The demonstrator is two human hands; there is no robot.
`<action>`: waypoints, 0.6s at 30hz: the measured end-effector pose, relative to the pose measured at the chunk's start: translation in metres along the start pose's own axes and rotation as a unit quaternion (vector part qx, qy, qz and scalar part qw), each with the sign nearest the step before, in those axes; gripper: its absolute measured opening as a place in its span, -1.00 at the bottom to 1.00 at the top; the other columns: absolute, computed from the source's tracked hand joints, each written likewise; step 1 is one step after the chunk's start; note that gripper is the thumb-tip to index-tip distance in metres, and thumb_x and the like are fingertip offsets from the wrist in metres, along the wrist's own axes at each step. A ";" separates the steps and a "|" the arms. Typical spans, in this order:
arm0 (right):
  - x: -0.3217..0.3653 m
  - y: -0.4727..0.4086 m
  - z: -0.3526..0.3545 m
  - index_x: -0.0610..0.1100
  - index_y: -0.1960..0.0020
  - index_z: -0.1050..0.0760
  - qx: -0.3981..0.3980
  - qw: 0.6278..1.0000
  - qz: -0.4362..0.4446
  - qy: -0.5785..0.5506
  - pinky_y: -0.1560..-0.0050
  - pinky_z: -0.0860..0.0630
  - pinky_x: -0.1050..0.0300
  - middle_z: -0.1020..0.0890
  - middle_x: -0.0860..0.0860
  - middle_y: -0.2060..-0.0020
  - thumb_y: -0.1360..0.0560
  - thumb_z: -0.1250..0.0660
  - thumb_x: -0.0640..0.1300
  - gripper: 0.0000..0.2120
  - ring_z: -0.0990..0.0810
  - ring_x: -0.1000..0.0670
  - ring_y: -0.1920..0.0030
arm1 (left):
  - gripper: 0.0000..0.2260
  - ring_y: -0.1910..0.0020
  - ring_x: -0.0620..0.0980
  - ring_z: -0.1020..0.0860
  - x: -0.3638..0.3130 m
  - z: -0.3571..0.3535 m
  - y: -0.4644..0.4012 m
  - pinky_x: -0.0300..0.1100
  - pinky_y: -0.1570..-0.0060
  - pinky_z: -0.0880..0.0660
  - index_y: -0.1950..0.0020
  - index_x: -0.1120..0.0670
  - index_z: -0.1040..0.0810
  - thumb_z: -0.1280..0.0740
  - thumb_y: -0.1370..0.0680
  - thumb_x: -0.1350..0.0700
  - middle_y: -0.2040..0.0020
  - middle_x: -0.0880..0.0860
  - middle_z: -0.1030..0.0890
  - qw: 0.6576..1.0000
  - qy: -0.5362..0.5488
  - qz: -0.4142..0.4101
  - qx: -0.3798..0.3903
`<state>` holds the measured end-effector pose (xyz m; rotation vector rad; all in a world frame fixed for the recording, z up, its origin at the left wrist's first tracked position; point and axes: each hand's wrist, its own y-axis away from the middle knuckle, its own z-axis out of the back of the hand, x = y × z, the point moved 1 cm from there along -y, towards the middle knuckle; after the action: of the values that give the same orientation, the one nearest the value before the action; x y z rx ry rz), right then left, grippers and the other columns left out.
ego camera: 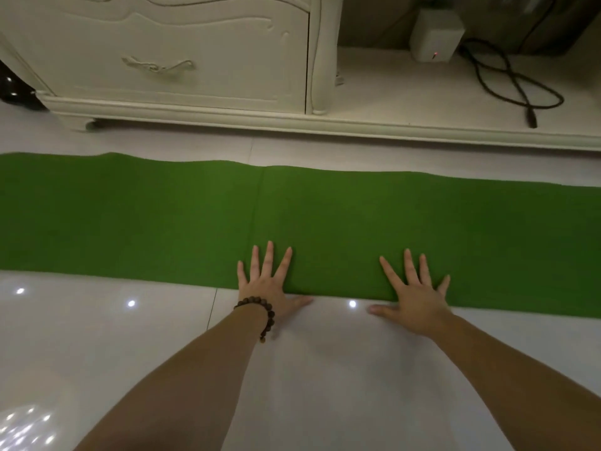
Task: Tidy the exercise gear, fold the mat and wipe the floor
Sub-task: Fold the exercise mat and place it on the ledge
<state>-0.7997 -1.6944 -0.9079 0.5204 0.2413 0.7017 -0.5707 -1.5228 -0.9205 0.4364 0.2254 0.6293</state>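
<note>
A long green mat (162, 216) lies flat across the white tiled floor (325, 369), running from the left edge to the right edge of the head view. A fold line crosses it near the middle. My left hand (268, 284), with a bead bracelet on the wrist, presses flat on the mat's near edge, fingers spread and thumb on the floor. My right hand (414, 292) presses flat on the same edge further right, fingers spread, thumb on the tile. Neither hand grips anything.
A cream cabinet (182, 56) with a drawer handle stands just beyond the mat. To its right a low shelf (406, 92) holds a white box (435, 35) with a red light and a looped black cable (514, 83). A dark object (14, 92) shows at far left.
</note>
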 end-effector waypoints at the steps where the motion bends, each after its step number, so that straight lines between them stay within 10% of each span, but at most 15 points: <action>1: 0.000 0.000 0.001 0.29 -0.37 0.51 -0.003 1.000 -0.001 0.004 -0.32 0.14 -0.51 0.45 -0.05 -0.45 -0.28 0.06 0.60 -0.08 0.39 -0.22 -0.47 | -0.05 -0.49 0.15 0.40 0.000 0.000 0.000 0.24 -0.42 0.32 -0.47 -0.21 0.45 0.04 -0.31 -0.60 -0.50 -0.01 0.46 1.000 -0.001 0.000 0.000; 8: 0.002 0.000 0.015 0.17 -0.50 0.33 0.000 1.000 0.006 0.028 -0.39 -0.05 -0.41 0.20 -0.15 -0.53 -0.63 -0.02 0.09 -0.38 0.17 -0.29 -0.50 | -0.15 -0.52 0.24 0.29 -0.008 0.008 0.002 0.33 -0.43 0.18 -0.52 -0.14 0.38 -0.01 -0.46 -0.48 -0.55 0.09 0.35 0.999 -0.044 0.005 0.004; 13: 0.006 0.004 0.028 0.14 -0.53 0.25 0.011 1.000 0.012 0.016 -0.41 -0.04 -0.38 0.11 -0.16 -0.54 -0.54 0.00 -0.40 -0.23 0.09 -0.29 -0.51 | -0.30 -0.52 0.34 0.20 -0.014 0.026 0.003 0.40 -0.41 0.06 -0.55 -0.05 0.31 -0.09 -0.62 0.30 -0.56 0.22 0.24 0.995 -0.087 -0.002 0.051; 18: 0.003 0.034 0.008 0.16 -0.52 0.29 0.030 0.999 0.021 0.016 -0.41 -0.03 -0.38 0.12 -0.13 -0.54 -0.54 -0.02 -0.39 -0.22 0.10 -0.27 -0.51 | -0.36 -0.52 0.31 0.20 -0.015 0.019 0.035 0.39 -0.41 0.09 -0.56 -0.08 0.26 -0.11 -0.66 0.13 -0.57 0.19 0.22 0.994 -0.058 0.003 0.089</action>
<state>-0.8127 -1.6735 -0.8832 0.5733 0.2839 0.7456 -0.5942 -1.5129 -0.8867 0.6433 0.1696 0.5902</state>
